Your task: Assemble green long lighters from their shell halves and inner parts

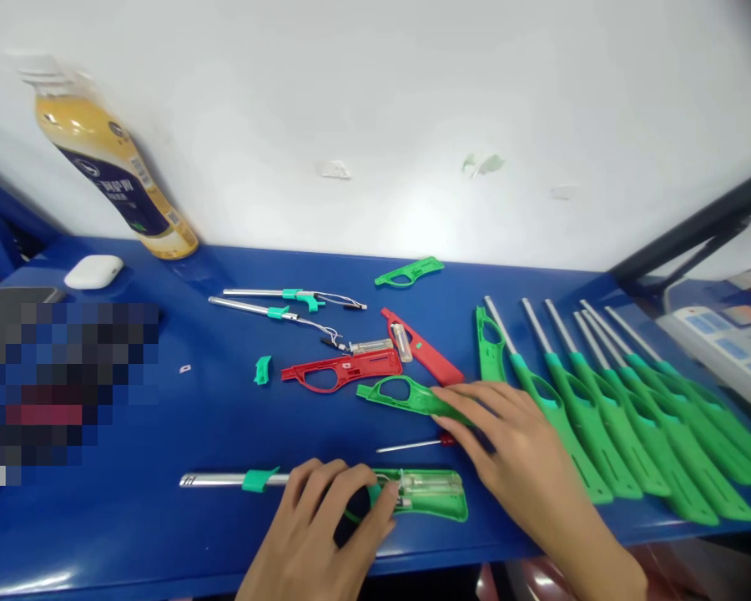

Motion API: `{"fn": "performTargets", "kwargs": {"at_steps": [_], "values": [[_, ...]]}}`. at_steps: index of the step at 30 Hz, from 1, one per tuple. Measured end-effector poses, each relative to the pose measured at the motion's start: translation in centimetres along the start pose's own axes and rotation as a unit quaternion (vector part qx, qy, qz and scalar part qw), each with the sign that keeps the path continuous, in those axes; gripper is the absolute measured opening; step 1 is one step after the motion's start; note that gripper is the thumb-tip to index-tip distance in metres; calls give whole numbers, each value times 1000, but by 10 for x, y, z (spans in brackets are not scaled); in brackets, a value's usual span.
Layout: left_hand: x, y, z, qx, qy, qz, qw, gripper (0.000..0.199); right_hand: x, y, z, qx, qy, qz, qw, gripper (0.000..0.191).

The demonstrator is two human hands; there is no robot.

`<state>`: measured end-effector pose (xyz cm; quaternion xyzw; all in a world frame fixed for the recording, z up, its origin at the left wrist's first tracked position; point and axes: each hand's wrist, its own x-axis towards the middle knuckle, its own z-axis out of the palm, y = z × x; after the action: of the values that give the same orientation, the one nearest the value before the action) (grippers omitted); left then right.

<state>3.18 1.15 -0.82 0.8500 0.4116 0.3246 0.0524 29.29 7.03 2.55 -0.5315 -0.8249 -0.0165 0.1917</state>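
Near the front edge, my left hand (329,526) is closed over the middle of an open green lighter half (441,505), which holds a clear fuel tank and a metal tube (216,480) pointing left. My right hand (506,434) has its thumb and fingers closed on the right end of a green shell half (397,394), lying just behind. A screwdriver (413,446) with a red handle lies between the two, partly under my right hand. Behind are a red shell half (350,367), another red piece (425,346) and two metal tubes with wires (250,307).
Several assembled green lighters (607,409) lie in a row at the right. A green shell half (410,272) lies at the back. A bottle (116,167), a white case (93,272) and a small teal part (262,370) are on the left.
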Motion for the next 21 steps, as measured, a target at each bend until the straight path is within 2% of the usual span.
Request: {"fn": "performTargets", "kwargs": {"at_steps": [5, 11, 13, 17, 19, 21], "values": [[1, 1, 0, -19, 7, -30, 999, 33, 5, -2, -1, -4, -14, -11, 1000, 28], [4, -5, -7, 20, -22, 20, 999, 35, 11, -3, -9, -17, -7, -41, 999, 21], [5, -4, -9, 3, -14, 3, 1000, 35, 8, -5, -16, -17, 9, -45, 999, 20], [9, 1, -20, -54, 41, -63, 996, 42, -7, -14, -36, 31, 28, -15, 999, 17], [12, 0, -30, -45, 67, -108, 991, 45, -13, -20, -44, 56, 23, -16, 998, 22], [15, -5, -40, -25, 57, -125, 990, 45, -17, -27, -48, 71, 22, -32, 997, 25]]}}
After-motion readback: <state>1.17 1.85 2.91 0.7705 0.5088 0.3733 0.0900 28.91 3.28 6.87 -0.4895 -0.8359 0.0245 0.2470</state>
